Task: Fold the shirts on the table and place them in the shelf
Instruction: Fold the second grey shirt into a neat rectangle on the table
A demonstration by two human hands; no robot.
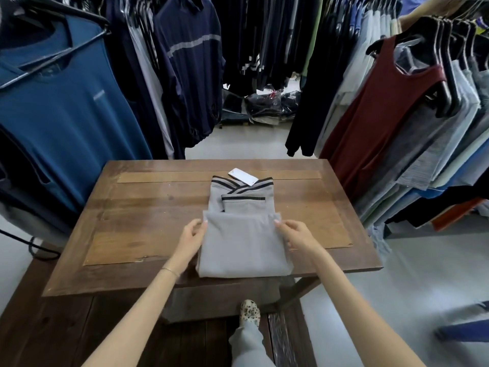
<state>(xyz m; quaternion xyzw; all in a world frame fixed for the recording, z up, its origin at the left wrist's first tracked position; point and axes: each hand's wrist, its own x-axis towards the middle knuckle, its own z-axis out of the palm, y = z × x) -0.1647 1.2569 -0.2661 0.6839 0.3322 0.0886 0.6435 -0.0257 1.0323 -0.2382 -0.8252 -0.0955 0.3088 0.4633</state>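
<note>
Grey shirt (242,242) lies between the hands, long axis running near-to-far on the desk (132,221). Left hand (191,238) and right hand (296,235) pinch its side edges at the fold, equally near.

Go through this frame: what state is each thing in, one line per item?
grey shirt: partly folded, lower half doubled up, collar end uncovered, flat on table.
left hand: fingers at the fold's left edge.
right hand: fingers at the fold's right edge.
white phone: flat, beside the collar.
wooden table: bearing shirt and phone.
</note>
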